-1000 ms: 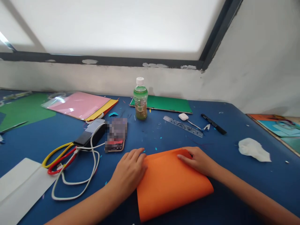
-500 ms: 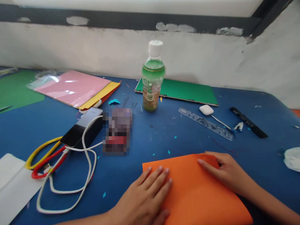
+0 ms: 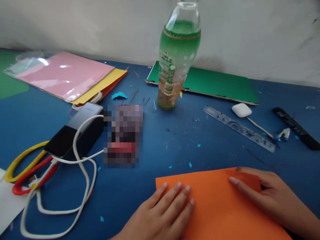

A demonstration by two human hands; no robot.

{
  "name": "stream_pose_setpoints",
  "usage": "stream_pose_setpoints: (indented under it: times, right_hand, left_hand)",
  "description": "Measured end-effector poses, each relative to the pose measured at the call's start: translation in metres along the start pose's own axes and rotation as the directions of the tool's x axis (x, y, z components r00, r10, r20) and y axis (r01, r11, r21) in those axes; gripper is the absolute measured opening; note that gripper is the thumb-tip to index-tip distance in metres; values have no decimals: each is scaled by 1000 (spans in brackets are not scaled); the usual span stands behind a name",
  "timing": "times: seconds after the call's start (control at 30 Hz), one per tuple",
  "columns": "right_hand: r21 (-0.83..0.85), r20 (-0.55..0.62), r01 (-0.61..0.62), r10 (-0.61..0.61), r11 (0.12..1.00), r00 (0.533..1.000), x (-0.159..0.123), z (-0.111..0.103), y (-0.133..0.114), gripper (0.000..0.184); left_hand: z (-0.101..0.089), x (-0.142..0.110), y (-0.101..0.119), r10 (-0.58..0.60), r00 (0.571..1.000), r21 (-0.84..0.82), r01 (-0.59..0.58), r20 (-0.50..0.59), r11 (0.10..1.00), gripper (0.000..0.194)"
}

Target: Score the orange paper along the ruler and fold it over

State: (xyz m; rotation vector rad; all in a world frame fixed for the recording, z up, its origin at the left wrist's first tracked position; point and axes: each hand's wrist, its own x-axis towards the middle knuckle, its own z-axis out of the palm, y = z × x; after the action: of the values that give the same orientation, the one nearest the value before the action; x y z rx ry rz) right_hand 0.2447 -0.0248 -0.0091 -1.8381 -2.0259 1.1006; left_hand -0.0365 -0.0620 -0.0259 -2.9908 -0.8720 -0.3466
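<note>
A: Where are the hands?

B: Both lie on the orange paper sheet [image 3: 215, 203] at the near edge of the blue table [image 3: 175, 140]. The left hand [image 3: 162, 216] rests flat, fingers spread and straight, its fingertips just short of the sheet's far left corner. It presses down and grasps nothing.

A: And the right?

B: The right hand [image 3: 272, 196] lies at the sheet's far right corner. Its index finger is stretched along the top of the paper, pointing toward the left hand, and the other fingers curl loosely over the far edge. Whether they pinch the edge I cannot tell.

A: So the sheet sits where, relative to them?

B: Under both palms and between them, with its far edge running from just beyond the left fingertips to the right hand's knuckles.

A: What lies past the hands?

B: Straight beyond the left hand stands a green drink bottle [image 3: 177, 63]. Beyond the right hand lie a clear ruler [image 3: 237, 128] and a white earbud case [image 3: 241, 110]. Off to the left of the left hand, a power bank [image 3: 75, 133] is tangled in a white cable [image 3: 82, 173].
</note>
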Motion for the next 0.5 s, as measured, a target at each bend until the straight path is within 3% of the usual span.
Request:
stream_pose_setpoints:
  times: [0.33, 0.5]
  right_hand:
    - [-17, -15, 17, -18, 1000, 1000, -2, 2, 6, 34]
    - [-61, -58, 30, -33, 998, 998, -2, -1, 4, 32]
  left_hand:
    - [-4, 2, 0, -17, 998, -75, 22, 63, 997, 43]
    - [-3, 1, 0, -17, 999, -42, 18, 29, 999, 42]
